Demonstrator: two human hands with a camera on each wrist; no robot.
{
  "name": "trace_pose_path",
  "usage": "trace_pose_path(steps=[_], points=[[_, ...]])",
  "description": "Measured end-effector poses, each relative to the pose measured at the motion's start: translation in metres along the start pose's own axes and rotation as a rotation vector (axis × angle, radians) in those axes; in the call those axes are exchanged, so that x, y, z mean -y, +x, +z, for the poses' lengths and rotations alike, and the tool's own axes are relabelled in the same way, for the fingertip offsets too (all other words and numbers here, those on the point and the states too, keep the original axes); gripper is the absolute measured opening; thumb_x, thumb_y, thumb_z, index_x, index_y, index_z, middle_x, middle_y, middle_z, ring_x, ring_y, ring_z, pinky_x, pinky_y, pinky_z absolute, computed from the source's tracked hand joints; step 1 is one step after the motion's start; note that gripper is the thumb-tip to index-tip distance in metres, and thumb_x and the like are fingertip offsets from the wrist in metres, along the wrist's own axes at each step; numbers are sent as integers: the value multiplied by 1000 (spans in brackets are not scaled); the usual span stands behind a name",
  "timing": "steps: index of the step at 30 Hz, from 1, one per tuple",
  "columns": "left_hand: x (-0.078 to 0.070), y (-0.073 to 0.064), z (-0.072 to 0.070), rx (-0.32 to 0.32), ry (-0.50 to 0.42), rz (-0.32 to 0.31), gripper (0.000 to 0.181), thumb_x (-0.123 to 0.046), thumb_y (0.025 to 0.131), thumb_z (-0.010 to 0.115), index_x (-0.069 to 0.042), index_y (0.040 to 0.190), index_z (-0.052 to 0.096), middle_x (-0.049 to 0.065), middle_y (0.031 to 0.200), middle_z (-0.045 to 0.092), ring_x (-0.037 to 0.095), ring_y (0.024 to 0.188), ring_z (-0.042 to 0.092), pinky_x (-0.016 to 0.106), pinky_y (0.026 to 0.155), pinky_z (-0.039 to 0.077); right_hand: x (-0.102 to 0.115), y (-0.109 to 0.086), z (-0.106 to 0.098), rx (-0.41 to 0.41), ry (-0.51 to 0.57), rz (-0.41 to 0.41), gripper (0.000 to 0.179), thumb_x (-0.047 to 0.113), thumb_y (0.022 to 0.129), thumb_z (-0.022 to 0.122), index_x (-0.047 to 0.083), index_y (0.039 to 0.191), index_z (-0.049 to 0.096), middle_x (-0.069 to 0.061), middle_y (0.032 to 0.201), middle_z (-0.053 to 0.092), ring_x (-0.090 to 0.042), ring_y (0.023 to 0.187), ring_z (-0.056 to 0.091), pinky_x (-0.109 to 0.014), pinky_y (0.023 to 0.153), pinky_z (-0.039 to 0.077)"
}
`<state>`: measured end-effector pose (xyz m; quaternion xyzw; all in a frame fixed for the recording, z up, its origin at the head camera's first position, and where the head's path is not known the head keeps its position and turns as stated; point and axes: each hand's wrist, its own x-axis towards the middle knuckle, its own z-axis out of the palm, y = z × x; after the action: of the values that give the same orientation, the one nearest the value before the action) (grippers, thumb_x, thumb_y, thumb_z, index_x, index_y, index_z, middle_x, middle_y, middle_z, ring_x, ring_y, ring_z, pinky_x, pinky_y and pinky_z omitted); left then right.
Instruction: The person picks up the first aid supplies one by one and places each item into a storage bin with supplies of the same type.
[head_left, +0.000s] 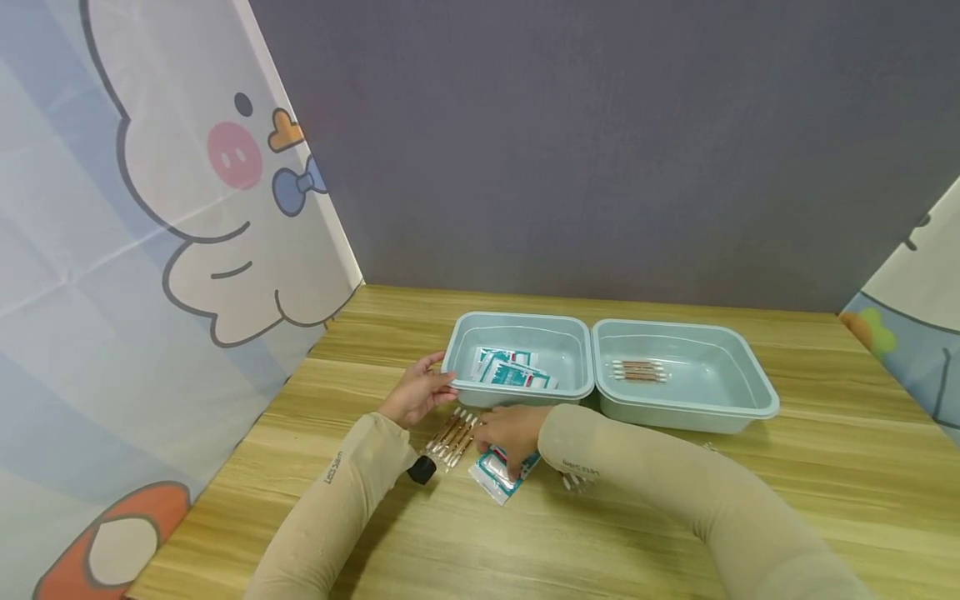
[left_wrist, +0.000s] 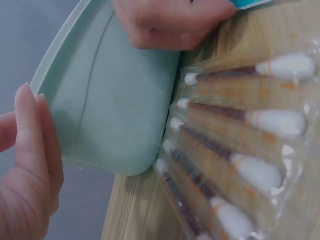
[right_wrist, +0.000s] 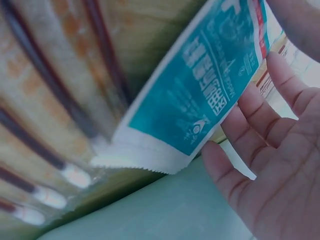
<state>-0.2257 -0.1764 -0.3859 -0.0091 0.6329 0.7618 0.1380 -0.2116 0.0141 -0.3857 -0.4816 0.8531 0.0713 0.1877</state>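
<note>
My right hand [head_left: 510, 429] grips a teal-and-white printed sachet [right_wrist: 200, 75], with the fingers along one edge and the thumb across from them. In the right wrist view the sachet tilts up over the swab pack. My left hand [head_left: 416, 392] is at the near left corner of the left tub [head_left: 525, 390], its fairly straight fingers [left_wrist: 30, 135] against the rim. Several sachets [head_left: 510, 372] lie in this pale green tub. Between the hands on the table is a clear pack of cotton swabs [head_left: 452, 435] with brown sticks and white tips.
A second pale green tub [head_left: 720, 408] stands right beside the first, with a pack of swabs [head_left: 639, 371] inside. More swabs [head_left: 576, 481] show partly from under the right sleeve. A grey wall [head_left: 600, 150] rises behind the wooden table [head_left: 480, 550].
</note>
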Motion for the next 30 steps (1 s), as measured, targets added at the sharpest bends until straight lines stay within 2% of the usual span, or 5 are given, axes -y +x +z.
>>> trace_pose_path(steps=[7,12,17,25,30], points=[[0,0,0,3,-3,0,58,8,97,43,5,149,16,9,87,54,8,59,59,16,58,54,-2,-1,3,6,32,-4,45,26,69,88,22,103,60,9,94,50,-6,87,50,-20,81,46],[-1,0,0,7,-8,0,59,8,97,43,5,149,15,10,87,54,8,60,59,16,58,54,-3,-7,-1,3,137,-4,35,10,74,83,20,99,62,10,95,56,-5,86,52,-19,81,47],[-1,-1,0,2,-3,2,60,8,97,42,4,150,14,11,89,53,8,59,59,16,58,54,-5,-14,-6,-17,216,-2,31,-4,77,74,20,95,64,10,87,61,-6,79,53,-20,73,48],[-1,0,0,4,2,2,59,8,97,43,5,149,15,11,90,52,8,60,59,16,58,54,-12,-23,-7,-36,336,-72,28,-5,79,72,18,92,63,9,75,55,-6,68,49,-19,61,45],[0,0,0,-1,11,1,58,7,98,43,4,149,16,11,90,52,8,61,59,17,59,54,-18,-32,-8,-124,393,-97,25,-1,81,73,16,96,63,10,73,53,-5,67,47,-19,62,44]])
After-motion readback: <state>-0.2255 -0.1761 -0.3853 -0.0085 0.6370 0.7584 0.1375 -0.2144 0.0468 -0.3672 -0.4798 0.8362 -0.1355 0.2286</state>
